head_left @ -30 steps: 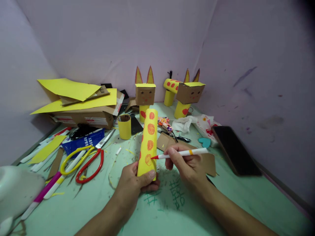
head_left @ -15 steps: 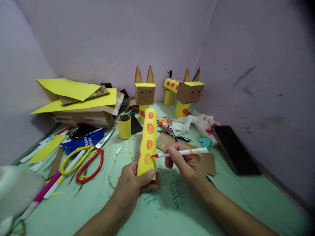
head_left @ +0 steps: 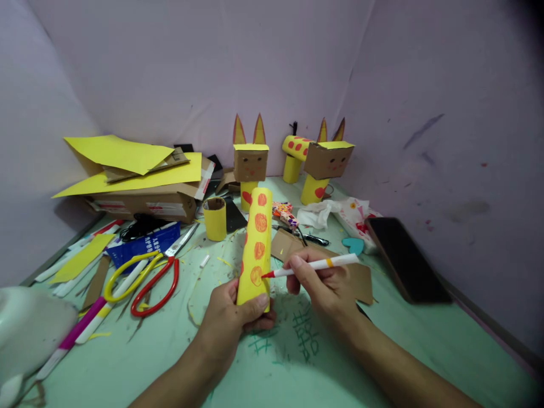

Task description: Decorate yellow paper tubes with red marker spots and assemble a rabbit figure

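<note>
My left hand [head_left: 238, 311] is closed around the lower end of a yellow paper-covered tube [head_left: 264, 235], its thumb across the front. Several red-orange spots run down the tube, and the lowest one is more lightly coloured than those above. In my right hand [head_left: 325, 283] is a white marker [head_left: 317, 264] with an orange band. Its red tip is at the right edge of the lowest spot; whether it touches the paper I cannot tell. Behind the tube stands a cardboard animal head [head_left: 250, 165] with pointed ears on a yellow tube, and a similar spotted figure [head_left: 329, 161] stands to its right.
Red and yellow-handled scissors [head_left: 155, 283] lie at left among markers and a blue packet [head_left: 144, 245]. Yellow sheets [head_left: 123, 153] rest on a cardboard box [head_left: 140, 204] behind. A short yellow tube [head_left: 215, 220] stands mid-table. A phone [head_left: 406, 260] leans at right, near cardboard scraps [head_left: 361, 283].
The marker tip has shifted slightly down and right along the lowest spot. The tube has tilted a touch to the right. Both hands keep their holds.
</note>
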Action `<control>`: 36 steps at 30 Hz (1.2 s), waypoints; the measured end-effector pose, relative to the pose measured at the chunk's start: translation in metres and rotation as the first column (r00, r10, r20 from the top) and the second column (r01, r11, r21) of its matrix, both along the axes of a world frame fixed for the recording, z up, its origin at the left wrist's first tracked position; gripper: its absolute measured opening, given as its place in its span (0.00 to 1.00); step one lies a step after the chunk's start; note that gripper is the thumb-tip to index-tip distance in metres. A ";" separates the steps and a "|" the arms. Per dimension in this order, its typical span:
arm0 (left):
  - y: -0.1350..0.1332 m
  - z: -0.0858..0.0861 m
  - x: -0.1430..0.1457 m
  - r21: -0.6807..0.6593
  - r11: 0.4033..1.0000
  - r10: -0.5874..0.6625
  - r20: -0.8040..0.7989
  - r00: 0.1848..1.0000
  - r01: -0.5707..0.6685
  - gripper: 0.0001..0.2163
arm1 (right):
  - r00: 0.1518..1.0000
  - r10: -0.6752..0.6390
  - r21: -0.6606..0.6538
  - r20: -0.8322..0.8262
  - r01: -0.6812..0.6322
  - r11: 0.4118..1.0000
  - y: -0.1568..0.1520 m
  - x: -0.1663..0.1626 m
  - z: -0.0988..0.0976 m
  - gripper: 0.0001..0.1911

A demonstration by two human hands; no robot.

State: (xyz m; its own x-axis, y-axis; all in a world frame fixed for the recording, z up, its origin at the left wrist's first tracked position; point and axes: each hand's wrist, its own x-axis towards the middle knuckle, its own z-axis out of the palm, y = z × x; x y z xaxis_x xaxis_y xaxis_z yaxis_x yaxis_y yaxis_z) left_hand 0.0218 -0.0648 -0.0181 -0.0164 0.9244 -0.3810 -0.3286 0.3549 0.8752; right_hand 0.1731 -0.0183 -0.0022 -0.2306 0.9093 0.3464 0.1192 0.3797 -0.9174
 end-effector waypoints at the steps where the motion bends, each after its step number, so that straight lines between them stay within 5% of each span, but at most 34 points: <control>1: 0.000 0.000 0.000 0.002 1.000 -0.001 0.003 1.000 0.001 0.18 | 1.000 -0.002 0.000 -0.006 0.002 1.000 0.000 0.000 0.000 0.15; 36: 0.001 0.002 0.003 -0.006 1.000 -0.002 -0.022 1.000 0.001 0.17 | 1.000 -0.001 0.026 -0.026 0.001 1.000 -0.003 -0.002 -0.002 0.13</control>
